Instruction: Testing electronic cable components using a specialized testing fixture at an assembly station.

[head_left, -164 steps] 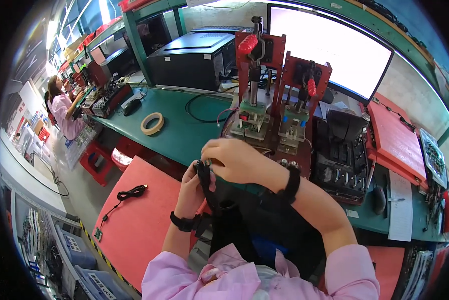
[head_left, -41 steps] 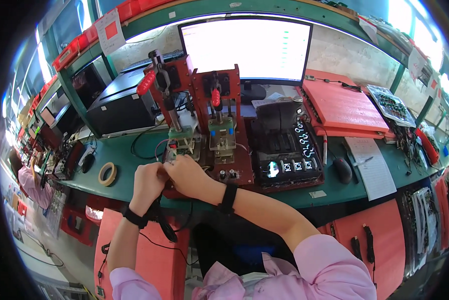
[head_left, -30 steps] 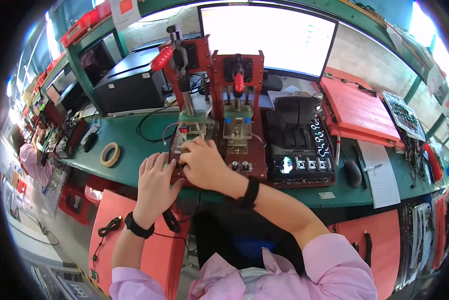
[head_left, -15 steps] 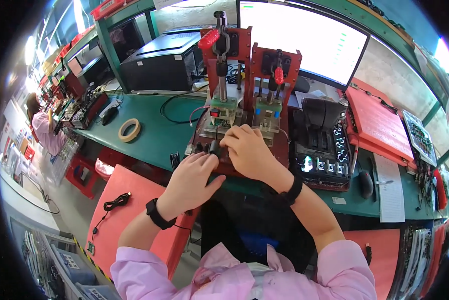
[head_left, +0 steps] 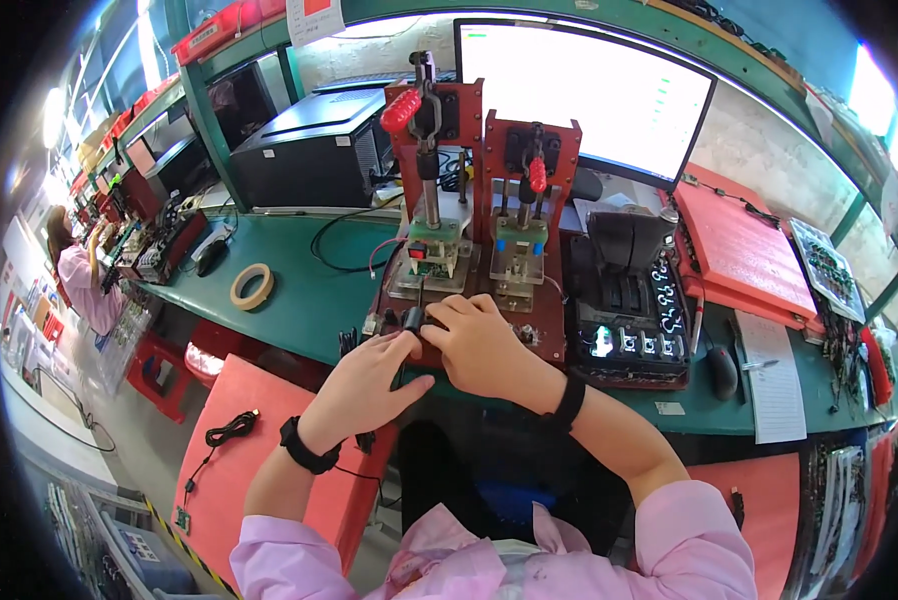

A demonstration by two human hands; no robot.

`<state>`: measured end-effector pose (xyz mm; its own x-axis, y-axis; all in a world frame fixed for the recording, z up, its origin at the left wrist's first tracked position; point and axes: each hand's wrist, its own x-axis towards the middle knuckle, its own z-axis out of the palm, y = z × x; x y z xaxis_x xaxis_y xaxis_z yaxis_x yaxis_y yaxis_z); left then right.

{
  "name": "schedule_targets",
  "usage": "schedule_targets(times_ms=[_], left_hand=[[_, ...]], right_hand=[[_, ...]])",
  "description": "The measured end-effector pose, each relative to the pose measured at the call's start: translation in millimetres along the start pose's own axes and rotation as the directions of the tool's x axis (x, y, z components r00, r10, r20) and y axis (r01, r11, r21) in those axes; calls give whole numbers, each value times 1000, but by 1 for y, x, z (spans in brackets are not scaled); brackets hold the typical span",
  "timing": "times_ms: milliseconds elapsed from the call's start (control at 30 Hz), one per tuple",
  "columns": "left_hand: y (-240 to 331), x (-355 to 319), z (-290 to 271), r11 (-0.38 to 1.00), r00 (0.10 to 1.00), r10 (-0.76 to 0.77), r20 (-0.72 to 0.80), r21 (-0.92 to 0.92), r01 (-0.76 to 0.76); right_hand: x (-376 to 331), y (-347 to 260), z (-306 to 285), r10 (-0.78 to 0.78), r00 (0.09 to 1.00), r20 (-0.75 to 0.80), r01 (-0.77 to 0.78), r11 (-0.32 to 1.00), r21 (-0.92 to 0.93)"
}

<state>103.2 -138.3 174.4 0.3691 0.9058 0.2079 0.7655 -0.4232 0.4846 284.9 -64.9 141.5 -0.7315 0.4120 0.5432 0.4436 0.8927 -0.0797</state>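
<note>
Left bare hand and right bare hand set beside a small black cylinder
The left thumb is spread, any grip hidden; by narrowed right fingertips the cylinder is pinched, apparently for steadiness, at the front of the red metal clamp fixture.

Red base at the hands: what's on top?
On the base stand a left clamp and a right clamp. A black cylinder shows between the left hand and right hand, which cover part of the front; anything beneath them is hidden.
</note>
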Motion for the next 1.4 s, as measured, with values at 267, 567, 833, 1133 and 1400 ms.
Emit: schedule_targets(times_ms=[267,567,833,1133,1400], left_hand=[[-3,-1,-3,996,996,87,22,-6,-87],[-4,-4,-3,995,995,102,17,6,-102],[-5,-5,-2,998,997,68,41,-5,-68],[1,-1,-5,1000,995,25,98,10,-27],[6,1,0,997,993,14,113,71,-22]], right_hand=[[0,9,2,-38,999,-14,38,998,42],[0,1,-6,74,995,-61,-74,997,3],[13,7,4,79,994,-73,-84,994,-64],[11,5,3,182,983,-22,-182,983,-11],[8,12,3,136,990,35,-136,991,5]])
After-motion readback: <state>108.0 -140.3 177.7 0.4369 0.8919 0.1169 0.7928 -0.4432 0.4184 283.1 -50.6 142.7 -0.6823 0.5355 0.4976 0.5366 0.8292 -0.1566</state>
